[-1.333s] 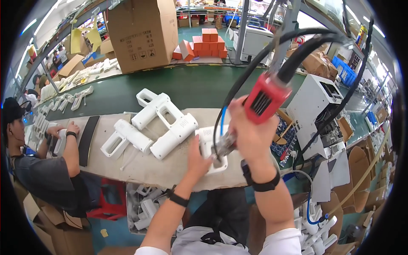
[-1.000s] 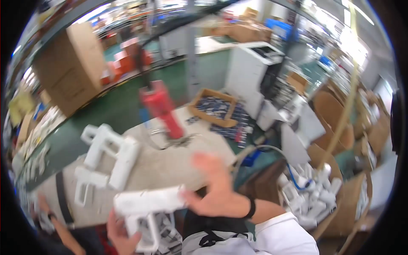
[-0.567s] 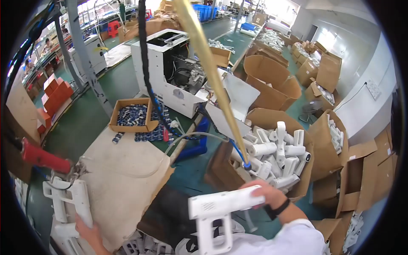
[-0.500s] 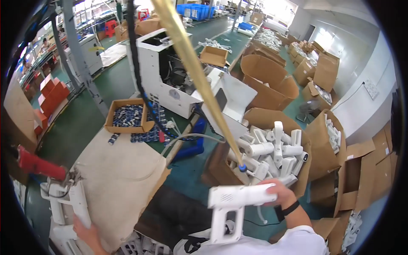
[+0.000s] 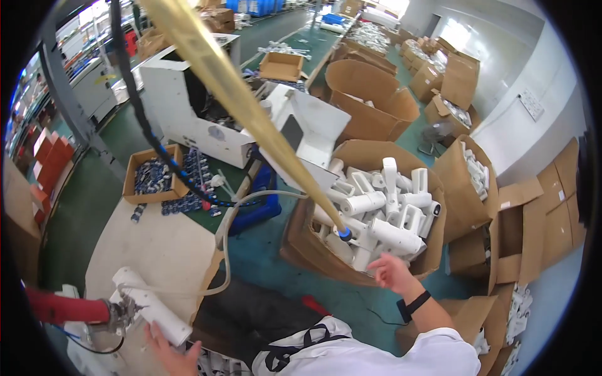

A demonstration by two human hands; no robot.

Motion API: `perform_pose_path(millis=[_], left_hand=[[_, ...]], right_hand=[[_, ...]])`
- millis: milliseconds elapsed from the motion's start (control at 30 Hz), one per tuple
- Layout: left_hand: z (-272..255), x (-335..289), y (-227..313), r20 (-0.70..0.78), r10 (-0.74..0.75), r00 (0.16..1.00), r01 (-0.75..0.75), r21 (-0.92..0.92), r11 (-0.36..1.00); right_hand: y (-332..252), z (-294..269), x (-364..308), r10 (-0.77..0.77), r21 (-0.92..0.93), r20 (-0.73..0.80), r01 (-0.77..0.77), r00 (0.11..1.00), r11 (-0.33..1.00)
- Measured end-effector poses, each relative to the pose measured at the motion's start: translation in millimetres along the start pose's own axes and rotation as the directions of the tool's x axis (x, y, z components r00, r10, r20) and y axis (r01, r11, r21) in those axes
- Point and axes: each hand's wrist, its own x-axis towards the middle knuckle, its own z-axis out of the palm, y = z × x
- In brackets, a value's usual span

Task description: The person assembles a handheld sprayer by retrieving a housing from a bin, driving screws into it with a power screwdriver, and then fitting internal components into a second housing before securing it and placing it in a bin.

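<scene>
My right hand is open at the front rim of a large cardboard box, its fingers apart and holding nothing. Just beyond it, a white plastic housing with a cylindrical body lies on top of several similar white housings in the box. At the lower left, my left hand has its fingers spread beside the end of another white cylindrical housing on the worktable. Whether the fingertips touch it I cannot tell. A red tool with a metal head reaches against that housing from the left.
A brass-coloured pole with a blue tip slants down in front of the box. A clear hose loops over the table. Beyond are a tray of small blue parts and a white machine. More cartons stand at right.
My right hand has let go of a white housing, which now lies on the pile in the box. My left hand and the housing by the red tool have shifted right; the view has turned.
</scene>
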Motion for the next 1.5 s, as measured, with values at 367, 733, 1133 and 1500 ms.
perform_pose_path(millis=[367,733,1133,1500], left_hand=[[-16.8,45.7,-35.7,0.067,0.419,0.905,-0.417,0.326,0.848],[9.2,75.8,-6.0,-0.181,0.344,0.921,-0.203,0.531,0.823],[-23.0,148.7,8.4,0.227,-0.097,0.969,0.021,0.316,0.949],[6.1,146.7,-19.3,-0.323,0.227,0.919,-0.286,-0.149,0.947]], right_hand=[[-80.1,433.3,-74.7,-0.818,0.023,0.572,0.999,-0.053,-0.049],[-106.0,577.5,-31.5,-0.830,0.299,0.557,0.926,0.026,0.230],[-126.1,527.4,-29.8,-0.824,0.331,0.544,0.862,0.158,0.384],[-124.5,537.3,-39.0,-0.831,0.380,0.552,0.864,0.074,0.330]])
